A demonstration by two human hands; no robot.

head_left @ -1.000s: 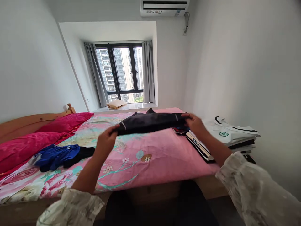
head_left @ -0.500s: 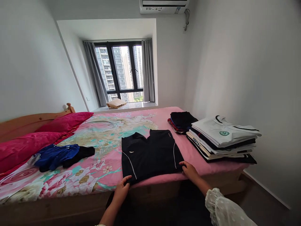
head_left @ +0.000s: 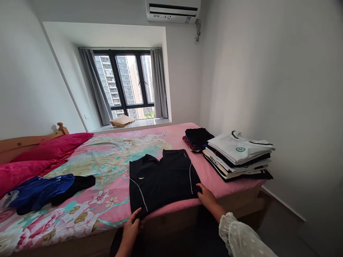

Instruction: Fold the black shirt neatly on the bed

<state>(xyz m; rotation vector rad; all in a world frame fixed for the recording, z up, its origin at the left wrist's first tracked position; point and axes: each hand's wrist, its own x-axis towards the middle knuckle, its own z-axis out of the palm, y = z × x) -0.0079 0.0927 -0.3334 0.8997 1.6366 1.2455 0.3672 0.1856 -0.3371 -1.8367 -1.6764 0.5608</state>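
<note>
A pair of black shorts (head_left: 163,182) with thin grey side lines lies spread flat at the bed's near edge, its legs pointing away from me. My left hand (head_left: 131,228) pinches the near left corner of the waist. At the near right corner, my right hand (head_left: 207,197) grips the cloth between thumb and fingers. Part of each hand's fingertips is hidden by the fabric.
On the right of the bed (head_left: 174,210) stands a tall stack of folded shirts (head_left: 238,157), with a smaller dark folded pile (head_left: 198,137) behind it. Crumpled blue and black clothes (head_left: 48,191) lie left, near red pillows (head_left: 53,146). A wall rises on the right.
The view has turned a little to the right, so the whole scene sits further left. Both hands remain at the shorts' near corners, and the shorts lie much as before.
</note>
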